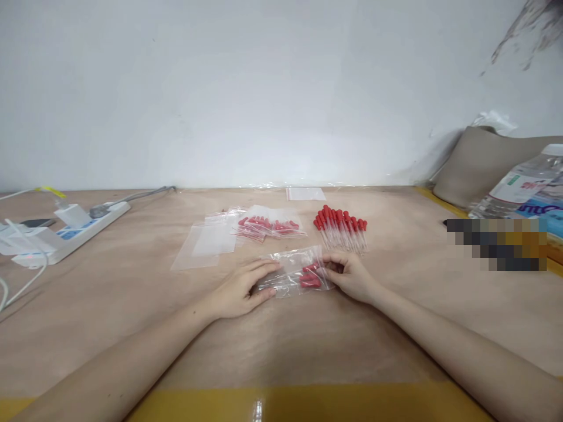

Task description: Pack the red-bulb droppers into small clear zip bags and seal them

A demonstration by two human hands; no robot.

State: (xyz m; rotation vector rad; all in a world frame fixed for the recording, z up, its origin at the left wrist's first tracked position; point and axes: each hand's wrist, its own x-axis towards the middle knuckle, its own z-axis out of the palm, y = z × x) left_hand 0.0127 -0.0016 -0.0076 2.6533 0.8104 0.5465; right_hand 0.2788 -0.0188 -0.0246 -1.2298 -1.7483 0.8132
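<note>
A small clear plastic bag (295, 273) with red-capped droppers inside lies on the brown table (132, 328) between both hands. My left hand (240, 290) rests on its left end, fingers stretched along the bag and holding it down. My right hand (349, 275) pinches the bag's right end with curled fingers. Just behind the bag lies a loose bunch of red-capped droppers (341, 227). To the left of that bunch are filled bags of droppers (270, 225) and a few flat empty bags (204, 246).
A white power strip (73, 231) with plugs and cables sits at the far left. Another empty bag (305, 193) lies by the white wall. At the right stand a beige cushion (479, 164), a plastic water bottle (516, 187) and a blurred patch.
</note>
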